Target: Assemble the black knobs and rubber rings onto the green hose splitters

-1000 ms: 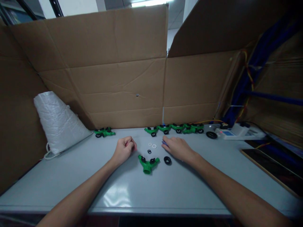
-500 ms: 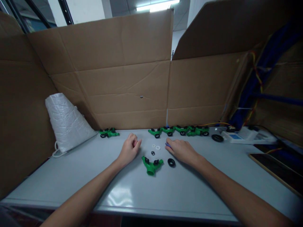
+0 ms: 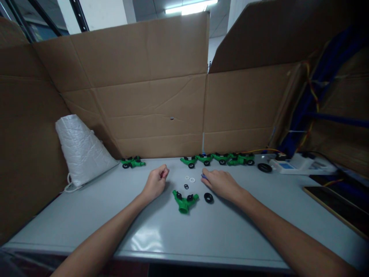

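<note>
My left hand (image 3: 156, 183) rests on the grey table (image 3: 201, 231) as a loose fist; what is inside it, if anything, does not show. My right hand (image 3: 221, 183) lies knuckles up, fingers curled over a small blue-purple thing (image 3: 203, 176) at the fingertips. Between the hands lies a green Y-shaped fitting (image 3: 184, 201) with black caps. A black ring (image 3: 208, 197) sits just right of it, near my right wrist. Two white rings (image 3: 190, 179) and small black rings (image 3: 186, 186) lie behind the fitting.
A row of several green fittings (image 3: 219, 158) lines the back edge, and one more (image 3: 132, 162) lies further left. A white woven sack (image 3: 80, 150) leans at the left. Cardboard walls (image 3: 161, 96) enclose the table. A black ring (image 3: 264, 167), a white device (image 3: 296, 164) and a dark board (image 3: 337, 206) are at the right.
The view has shifted slightly. My left hand closed a little tighter and lifted its knuckles. My right hand and the parts stay put.
</note>
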A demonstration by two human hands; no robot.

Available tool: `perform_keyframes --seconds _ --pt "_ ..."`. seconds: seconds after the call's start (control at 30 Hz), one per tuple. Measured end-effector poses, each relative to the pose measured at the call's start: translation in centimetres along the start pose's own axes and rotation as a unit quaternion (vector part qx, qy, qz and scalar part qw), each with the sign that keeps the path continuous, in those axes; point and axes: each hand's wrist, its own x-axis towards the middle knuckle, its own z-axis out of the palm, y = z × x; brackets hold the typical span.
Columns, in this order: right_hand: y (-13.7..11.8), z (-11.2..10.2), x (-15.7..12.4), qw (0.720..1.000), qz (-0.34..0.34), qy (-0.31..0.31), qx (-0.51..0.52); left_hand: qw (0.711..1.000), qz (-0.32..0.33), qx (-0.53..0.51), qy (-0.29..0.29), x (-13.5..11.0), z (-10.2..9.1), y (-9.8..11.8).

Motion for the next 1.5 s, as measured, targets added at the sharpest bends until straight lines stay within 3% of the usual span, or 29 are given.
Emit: perform_keyframes --seconds 0.37,0.5,0.63,0.8,1.1,1.37,1.5 --pt "-0.2 0.0 -0.1 1.0 -0.001 0.006 -0.007 0.991 0.024 0.118 0.066 0.1 -0.6 1.6" --pt "-0.1 0.3 -0.1 1.0 -0.003 0.015 -0.007 0.981 -0.011 0.176 0.081 0.1 -1.0 2.0" --pt "-0.1 0.2 -0.1 1.0 -0.002 0.006 -0.006 0.984 -0.045 0.162 0.062 0.0 -1.0 1.5" --pt "-0.2 -0.2 -0.2 1.0 -0.002 0.005 0.002 0.992 -0.042 0.115 0.03 -0.2 -1.0 1.2" --pt "-0.2 -0.3 -0.3 1.0 0.0 0.009 0.004 0.996 -0.032 0.076 0.037 0.0 -1.2 0.9" --pt "-0.1 -0.2 -0.1 0.998 0.001 0.058 0.032 0.993 0.024 0.106 0.048 0.2 -1.3 1.2" --pt "-0.1 0.0 0.2 0.985 -0.067 0.112 0.115 0.983 0.073 0.14 0.098 0.7 -1.4 1.3"
